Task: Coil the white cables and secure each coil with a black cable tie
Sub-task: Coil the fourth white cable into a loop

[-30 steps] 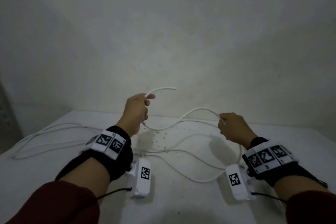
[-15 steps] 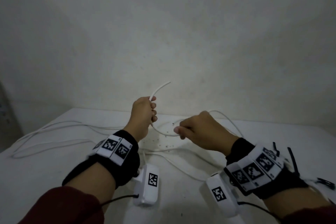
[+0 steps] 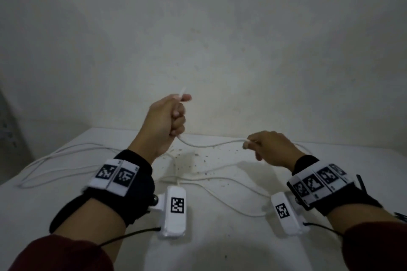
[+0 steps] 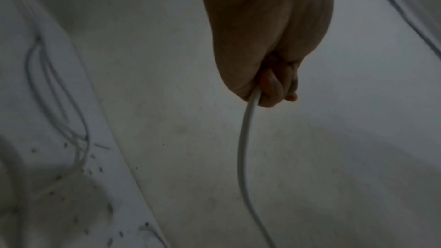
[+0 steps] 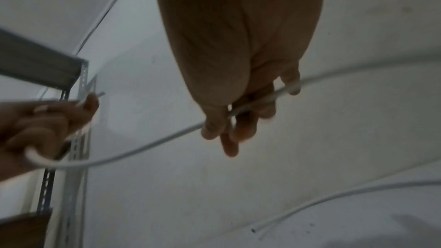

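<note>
The right hand (image 3: 272,148) was close to the left hand (image 3: 164,123) half a second ago, almost touching it; now it has moved away to the right and lower, and it slides along the white cable (image 3: 211,144). Its thumb and fingers (image 5: 235,129) are loosely closed around the cable, which passes between them. The left hand is raised above the table (image 3: 220,244), with the fingers curled tight around the cable. A short end (image 3: 182,90) sticks out above the fist, shorter than it was a second ago. Between the two hands the cable hangs in a shallow curve, clear of the table.

I think this means the first loop is now in the left fist, and the right hand is measuring out the length for the next one. The coil is only at its start: most of this cable, and other white cables (image 3: 66,160) to the left, lie loose on the table. No black cable tie is in use; black strips (image 3: 361,182) show near the right wrist, but I cannot tell what they are.
</note>
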